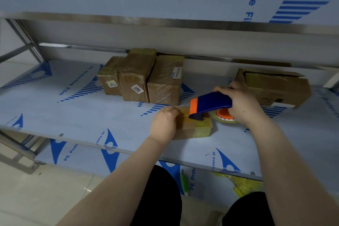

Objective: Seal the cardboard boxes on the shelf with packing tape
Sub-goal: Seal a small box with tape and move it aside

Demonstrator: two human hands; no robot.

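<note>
Head view, looking down at a shelf (73, 115) covered in pale blue protective film. A small box (189, 131) lies flat on it, close to the near edge and a little right of centre, with a band of yellowish tape (202, 126) already wrapped over its right end.

The left hand (163, 124) holds the left end of the box, fingers curled over its top edge. The right hand (240, 102) is wrapped around the handle of a blue and orange dispenser (211, 104), whose nose is down on the top of the box. The dispenser's roll (224, 118) (orange hub, clear yellowish tape) sits just right of the box, below the right hand. The two hands are apart, one at each side of the box.

Farther back, left of centre, three sealed boxes (135, 79) stand touching side by side, each glossy with tape and carrying a white label. At the far right an open box (275, 88) lies with its flaps loose, just beyond the right hand.

Below, a lower shelf (86, 159) with the same film holds crumpled yellow tape scraps (244, 187) on the right.
</note>
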